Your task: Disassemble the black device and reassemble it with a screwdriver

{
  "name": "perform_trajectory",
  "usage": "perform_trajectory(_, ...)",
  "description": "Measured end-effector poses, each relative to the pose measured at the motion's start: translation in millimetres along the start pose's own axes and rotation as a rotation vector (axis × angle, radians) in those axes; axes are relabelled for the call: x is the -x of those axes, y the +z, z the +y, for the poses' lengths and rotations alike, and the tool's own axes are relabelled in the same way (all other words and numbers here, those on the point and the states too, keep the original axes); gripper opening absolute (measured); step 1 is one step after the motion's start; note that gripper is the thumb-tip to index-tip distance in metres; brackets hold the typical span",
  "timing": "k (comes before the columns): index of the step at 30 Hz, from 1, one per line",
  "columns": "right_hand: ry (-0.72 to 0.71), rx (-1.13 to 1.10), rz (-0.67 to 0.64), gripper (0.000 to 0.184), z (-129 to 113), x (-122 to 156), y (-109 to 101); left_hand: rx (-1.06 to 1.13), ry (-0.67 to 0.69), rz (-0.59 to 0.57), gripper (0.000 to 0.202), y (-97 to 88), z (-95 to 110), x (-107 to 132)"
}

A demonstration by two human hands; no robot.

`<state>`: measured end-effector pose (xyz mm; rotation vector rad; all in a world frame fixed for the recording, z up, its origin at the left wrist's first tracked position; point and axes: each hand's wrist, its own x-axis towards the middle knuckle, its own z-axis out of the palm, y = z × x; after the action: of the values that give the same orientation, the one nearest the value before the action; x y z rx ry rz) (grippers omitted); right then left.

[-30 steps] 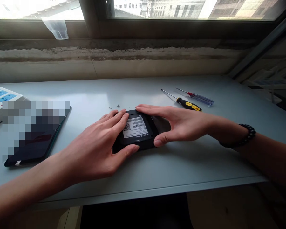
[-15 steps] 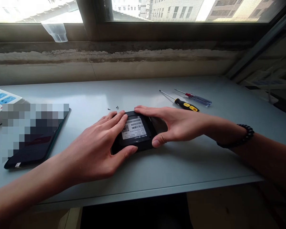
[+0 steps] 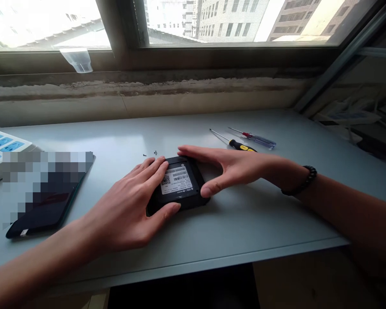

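The left hand (image 3: 125, 210) lies spread over the near end of a flat black device (image 3: 176, 189), its fingers on the barcode label and its thumb along the edge. The right hand (image 3: 231, 169) arches wide around the other end, thumb and fingers clasping the sides, so the two hands seem to steady it on the worktop (image 3: 186, 244). No opening or contents show in its casing. Just beyond lie two tiny screws (image 3: 149, 153), then a yellow-handled screwdriver (image 3: 242, 147) beside a clear-handled one (image 3: 260, 140).
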<state>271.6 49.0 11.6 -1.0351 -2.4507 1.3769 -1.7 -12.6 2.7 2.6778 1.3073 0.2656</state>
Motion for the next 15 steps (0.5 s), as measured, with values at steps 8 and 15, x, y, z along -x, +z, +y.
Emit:
perform_trajectory(8,0.06,-0.424,0.524,0.045,1,-9,10,0.104,-0.08,0.18,0.071,-6.7,-12,-5)
perform_trajectory(15,0.175,-0.375,0.616,0.023,1,-11,6,0.014,-0.226,0.225,0.043,-17.0,-17,-10)
